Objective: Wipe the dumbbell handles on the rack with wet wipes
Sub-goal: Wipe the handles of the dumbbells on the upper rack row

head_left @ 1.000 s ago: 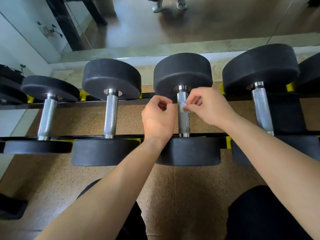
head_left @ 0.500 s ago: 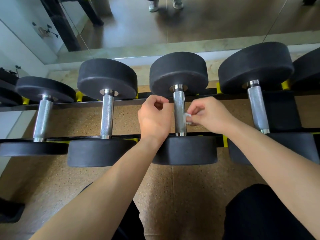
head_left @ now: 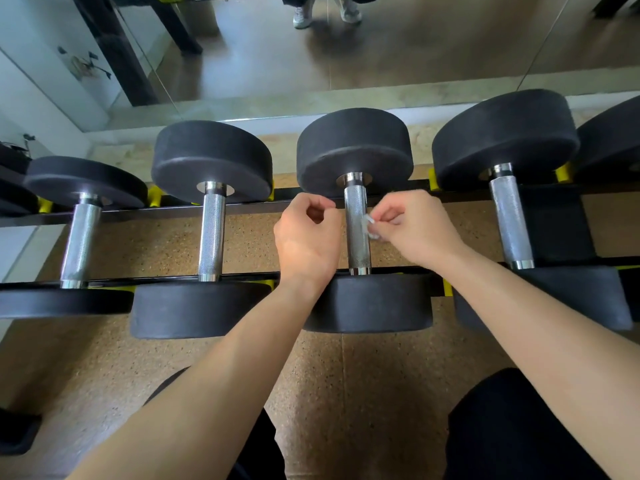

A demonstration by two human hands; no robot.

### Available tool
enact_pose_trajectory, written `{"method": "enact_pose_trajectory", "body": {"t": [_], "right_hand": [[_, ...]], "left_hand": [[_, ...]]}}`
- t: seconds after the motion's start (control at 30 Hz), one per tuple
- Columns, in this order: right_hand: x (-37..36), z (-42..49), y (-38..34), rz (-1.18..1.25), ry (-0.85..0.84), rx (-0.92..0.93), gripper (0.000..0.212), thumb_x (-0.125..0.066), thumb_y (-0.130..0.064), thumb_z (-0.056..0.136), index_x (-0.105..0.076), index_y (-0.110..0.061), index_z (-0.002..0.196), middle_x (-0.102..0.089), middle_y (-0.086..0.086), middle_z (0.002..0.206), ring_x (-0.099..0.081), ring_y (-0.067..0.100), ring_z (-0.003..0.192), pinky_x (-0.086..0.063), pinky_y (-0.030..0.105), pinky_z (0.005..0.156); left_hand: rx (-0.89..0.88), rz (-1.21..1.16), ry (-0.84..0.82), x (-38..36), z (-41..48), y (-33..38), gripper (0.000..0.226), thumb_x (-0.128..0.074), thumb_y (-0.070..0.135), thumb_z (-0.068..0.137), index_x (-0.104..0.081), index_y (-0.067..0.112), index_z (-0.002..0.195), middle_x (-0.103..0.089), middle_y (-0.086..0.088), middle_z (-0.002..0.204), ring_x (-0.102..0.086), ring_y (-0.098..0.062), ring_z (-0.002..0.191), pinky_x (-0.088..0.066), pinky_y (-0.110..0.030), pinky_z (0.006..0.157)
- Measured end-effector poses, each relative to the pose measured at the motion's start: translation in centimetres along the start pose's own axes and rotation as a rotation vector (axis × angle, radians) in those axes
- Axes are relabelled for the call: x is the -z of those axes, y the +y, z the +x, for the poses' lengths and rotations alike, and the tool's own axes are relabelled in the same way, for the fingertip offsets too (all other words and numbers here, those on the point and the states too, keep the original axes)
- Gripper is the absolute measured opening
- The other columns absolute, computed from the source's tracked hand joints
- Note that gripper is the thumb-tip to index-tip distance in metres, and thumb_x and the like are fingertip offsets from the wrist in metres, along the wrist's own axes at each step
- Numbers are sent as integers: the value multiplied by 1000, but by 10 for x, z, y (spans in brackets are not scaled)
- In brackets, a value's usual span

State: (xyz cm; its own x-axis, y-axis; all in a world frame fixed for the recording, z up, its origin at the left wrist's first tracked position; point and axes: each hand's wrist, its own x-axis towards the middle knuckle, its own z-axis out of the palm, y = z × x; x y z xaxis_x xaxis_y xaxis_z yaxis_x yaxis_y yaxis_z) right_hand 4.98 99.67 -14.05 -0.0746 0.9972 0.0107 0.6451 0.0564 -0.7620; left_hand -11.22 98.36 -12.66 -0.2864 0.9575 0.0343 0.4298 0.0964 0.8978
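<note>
The right hand pinches a small wipe at the side of one handle on the rack. The left hand is curled and holds nothing. It would be best to wrap the wipe round the handle and rub along it.

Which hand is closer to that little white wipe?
Right. The right hand pinches the wipe just right of the handle; the left hand is curled on the other side of the handle, apart from the wipe.
</note>
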Motion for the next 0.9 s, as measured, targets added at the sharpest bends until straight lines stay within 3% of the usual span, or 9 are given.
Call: {"method": "enact_pose_trajectory", "body": {"t": [0.07,0.2,0.27,0.47,0.57,0.67,0.77,0.9], "right_hand": [[2,0,3,-13,-54,6,8,-77,-18,85,-73,-25,85,-71,-9,81,-69,6,77,-61,39,78],[-1,22,2,74,97,-7,14,-73,-15,89,-69,-27,84,-71,-8,81,-70,9,78,-61,42,78],[-3,22,2,87,94,-25,15,-73,-15,89,-68,-27,83,-71,-7,81,-70,11,79,-61,43,78],[12,-20,-11,11,-323,-90,8,-79,-15,84,-72,-19,83,-73,-1,80,-72,10,74,-63,37,72],[11,-9,-24,85,-162,-94,9,-79,-14,85,-72,-19,83,-72,-1,76,-73,11,69,-64,37,70],[1,-7,-35,193,78,-89,9,-78,-15,86,-71,-20,84,-72,-1,76,-73,12,69,-64,37,69],[-11,-15,-42,292,152,-117,9,-80,-16,85,-73,-13,90,-74,3,81,-74,14,73,-64,38,70],[-12,-23,-44,225,105,-157,14,-78,-23,87,-76,-18,100,-76,-1,92,-73,12,85,-62,39,80]], "left_hand": [[1,2,-3,0,0,0,11,-62,16,92,-66,27,90,-64,15,85,-59,2,83,-39,-3,67],[1,-13,-10,1,-1,1,12,-61,16,91,-66,27,88,-65,14,84,-60,0,85,-39,-5,68],[2,-22,-15,1,-1,1,13,-61,16,91,-65,28,87,-65,15,84,-60,-1,86,-39,-7,70],[14,-30,-47,2,0,1,17,-61,16,91,-62,31,84,-65,15,85,-60,1,85,-38,-6,69],[-9,-58,-73,2,0,0,14,-60,16,91,-66,27,85,-67,13,83,-62,-1,84,-45,-14,76],[-20,-108,-170,2,2,-4,14,-60,21,94,-69,28,86,-72,11,85,-69,-9,86,-57,-33,84],[-13,-281,-332,7,3,-11,7,-65,17,96,-72,17,95,-76,1,94,-73,-20,91,-62,-44,82],[-18,-377,-413,19,6,-22,7,-76,9,89,-73,7,95,-76,-12,92,-74,-26,92,-61,-39,83]]}}
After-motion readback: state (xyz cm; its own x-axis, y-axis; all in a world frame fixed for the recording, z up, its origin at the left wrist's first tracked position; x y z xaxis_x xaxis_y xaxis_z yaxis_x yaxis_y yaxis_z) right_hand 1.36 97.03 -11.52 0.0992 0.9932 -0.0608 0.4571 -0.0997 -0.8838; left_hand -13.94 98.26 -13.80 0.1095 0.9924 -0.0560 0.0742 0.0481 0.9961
